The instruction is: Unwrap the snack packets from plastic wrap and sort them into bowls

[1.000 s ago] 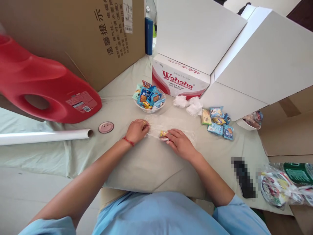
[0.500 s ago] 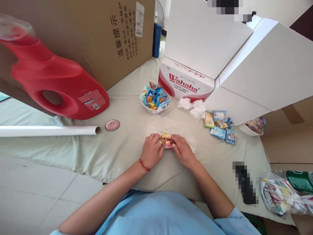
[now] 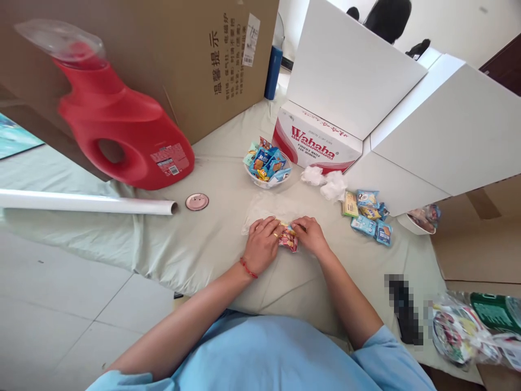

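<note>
Small red and yellow snack packets [image 3: 288,239] lie between my hands, over a clear plastic sheet or bag [image 3: 260,209] on the cloth. My left hand [image 3: 264,241], with a ring and a red string bracelet, curls its fingers over the packets' left side and holds them. At the upper right of the packets, my right hand [image 3: 310,234] has thumb and fingers closed on their edge. Fingers partly cover the packets, so their exact number is hidden. Beyond the hands stands a clear bowl [image 3: 268,183] of blue, yellow and other wrapped snacks.
Several snack packets [image 3: 366,217] and crumpled white plastic [image 3: 334,186] lie to the right. A red jug [image 3: 134,130], a white roll [image 3: 89,202] and a pink round disc [image 3: 197,201] are left. A Wahaha box [image 3: 315,144] stands behind; a blurred dark object [image 3: 407,312] lies front right.
My view has shifted slightly, moving the scene rightward. The left hand has moved further over the packets, covering most of the yellow one; more of the red wrapper shows.
</note>
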A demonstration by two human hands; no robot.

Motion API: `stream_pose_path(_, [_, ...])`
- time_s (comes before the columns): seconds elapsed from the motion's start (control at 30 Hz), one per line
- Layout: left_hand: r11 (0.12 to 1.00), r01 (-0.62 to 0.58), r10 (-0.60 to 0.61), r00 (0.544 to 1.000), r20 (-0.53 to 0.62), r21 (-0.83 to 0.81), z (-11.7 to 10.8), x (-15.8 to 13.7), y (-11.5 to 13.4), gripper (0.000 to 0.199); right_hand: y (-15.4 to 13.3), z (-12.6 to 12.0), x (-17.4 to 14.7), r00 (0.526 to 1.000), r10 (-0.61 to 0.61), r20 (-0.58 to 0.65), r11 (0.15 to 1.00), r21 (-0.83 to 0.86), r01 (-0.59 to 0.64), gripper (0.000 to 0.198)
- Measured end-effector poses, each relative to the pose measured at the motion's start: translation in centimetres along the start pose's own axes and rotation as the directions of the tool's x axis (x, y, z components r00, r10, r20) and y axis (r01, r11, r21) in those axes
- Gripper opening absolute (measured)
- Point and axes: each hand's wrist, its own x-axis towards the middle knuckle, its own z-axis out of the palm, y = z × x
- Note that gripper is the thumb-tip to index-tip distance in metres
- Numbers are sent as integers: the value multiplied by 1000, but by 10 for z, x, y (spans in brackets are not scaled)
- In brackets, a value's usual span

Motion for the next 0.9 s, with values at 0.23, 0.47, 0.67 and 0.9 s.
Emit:
stream_pose_path(0.23, [997,-72,70,988,137,11,9,-1,-1,44,3,-5,3,987,41,157,989,137,-63,21])
stream_pose_path(0.47, [999,-45,44,986,161,0,7,1,0,38,0,-20,34,991,-60,-118,961,-275,25,36])
stream_pose_path(0.67, [1000,-12,11,984,177,4,4,2,2,35,-7,-22,61,995,82,57,949,-308,-60,28])
stream_pose_path(0.9, [999,-17,6,977,215,50,-1,2,6,34,-32,-45,19,969,-213,127,950,-205,236,11])
